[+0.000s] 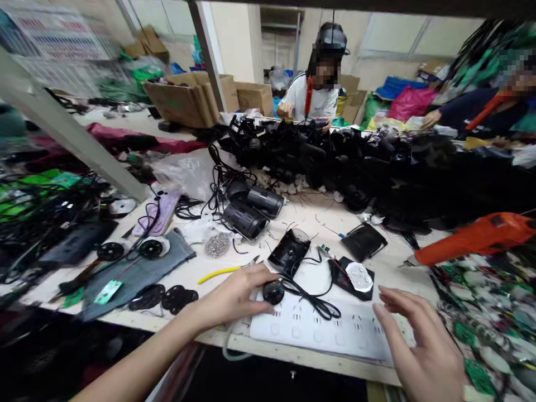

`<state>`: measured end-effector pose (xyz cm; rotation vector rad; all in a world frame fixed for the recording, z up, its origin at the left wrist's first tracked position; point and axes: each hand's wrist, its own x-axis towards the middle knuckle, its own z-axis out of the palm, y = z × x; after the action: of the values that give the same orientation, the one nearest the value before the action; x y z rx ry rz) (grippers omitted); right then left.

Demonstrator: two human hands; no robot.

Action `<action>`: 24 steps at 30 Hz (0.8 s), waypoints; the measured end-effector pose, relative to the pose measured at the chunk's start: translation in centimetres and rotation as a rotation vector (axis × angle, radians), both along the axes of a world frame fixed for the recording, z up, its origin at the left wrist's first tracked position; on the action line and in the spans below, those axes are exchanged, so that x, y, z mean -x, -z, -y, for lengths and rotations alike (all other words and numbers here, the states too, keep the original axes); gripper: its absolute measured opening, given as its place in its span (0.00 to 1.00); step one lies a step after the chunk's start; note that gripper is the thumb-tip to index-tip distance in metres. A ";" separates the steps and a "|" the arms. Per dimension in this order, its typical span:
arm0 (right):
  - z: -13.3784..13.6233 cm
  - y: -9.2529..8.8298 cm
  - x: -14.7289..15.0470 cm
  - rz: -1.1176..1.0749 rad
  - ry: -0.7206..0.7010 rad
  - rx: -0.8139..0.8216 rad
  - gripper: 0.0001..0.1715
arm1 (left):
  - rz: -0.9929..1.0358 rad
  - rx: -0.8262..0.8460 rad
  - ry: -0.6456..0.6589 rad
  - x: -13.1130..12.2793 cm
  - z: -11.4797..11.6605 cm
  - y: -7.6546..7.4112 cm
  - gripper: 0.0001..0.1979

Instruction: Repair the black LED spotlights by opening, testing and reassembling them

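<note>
From where I stand, the black round piece (273, 292) is at the near side of the counter (402, 273), by the left end of the white power strip (307, 335). I can't tell if it touches the strip. A thin black cord (322, 306) lies in loops just beside it, and I can't see if they are joined.

To do this part well, I think it's best to hold the round piece by its sides, softly but not loosely. The cord should have room so it won't get pulled. It would help to mind the open black case (288, 254) just behind, because its loose wires could snag.

The left hand (247, 290) has a small grip, with thumb and fingers bent in, pinching the round piece. The right hand (422, 338) has its grip spread wide, with a big gap by the thumb, and nothing in it. It is over the right end of the strip, near the white disc (359, 277).
</note>
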<state>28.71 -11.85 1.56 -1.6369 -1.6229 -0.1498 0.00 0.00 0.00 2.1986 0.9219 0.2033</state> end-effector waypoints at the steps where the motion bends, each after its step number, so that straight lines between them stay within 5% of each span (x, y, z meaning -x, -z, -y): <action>1: 0.1 -0.1 -0.1 -0.006 0.025 -0.014 0.07 | 0.025 -0.011 -0.031 0.0 -0.1 -0.1 0.26; 5: 0.1 -0.3 0.7 -0.076 -0.011 -0.043 0.04 | 0.107 -0.057 -0.099 -0.7 -0.4 -0.5 0.25; 12: -1.9 1.5 5.6 -0.169 -0.300 0.014 0.14 | 0.140 -0.077 -0.060 -4.9 -0.7 -1.3 0.25; 20: -3.3 1.0 4.2 -0.167 -0.226 0.013 0.11 | 0.165 -0.078 0.029 -7.9 -0.7 -1.9 0.21; 24: -3.1 0.4 0.2 -0.226 0.094 -0.143 0.07 | 0.140 -0.045 0.025 -9.3 -1.0 -2.4 0.23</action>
<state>28.49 -8.71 1.17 -1.5611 -1.3357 -0.1211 9.31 1.03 2.37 2.2047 0.8186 0.3648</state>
